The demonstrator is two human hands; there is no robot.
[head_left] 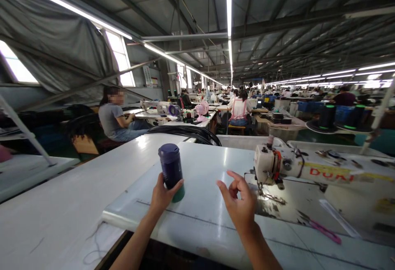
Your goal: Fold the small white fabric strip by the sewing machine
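Observation:
My left hand [163, 194] is wrapped round the lower part of a dark blue tumbler [171, 165] with a lid and a green base. The tumbler stands upright at the left of the light sewing table [203, 163]; whether its base touches the surface I cannot tell. To the right, my right hand [239, 202] is raised over the table, thumb and index finger apart, the other fingers curled, with nothing in it. Just beyond that hand is the needle end of a white sewing machine [265, 165].
Pink-handled scissors [325, 231] and a white strip [339, 218] lie right of the needle. Black cords [185, 132] are bundled at the table's far edge. Thread cones [327, 117] stand behind the machine. A seated person [114, 117] is at the left; others work farther back.

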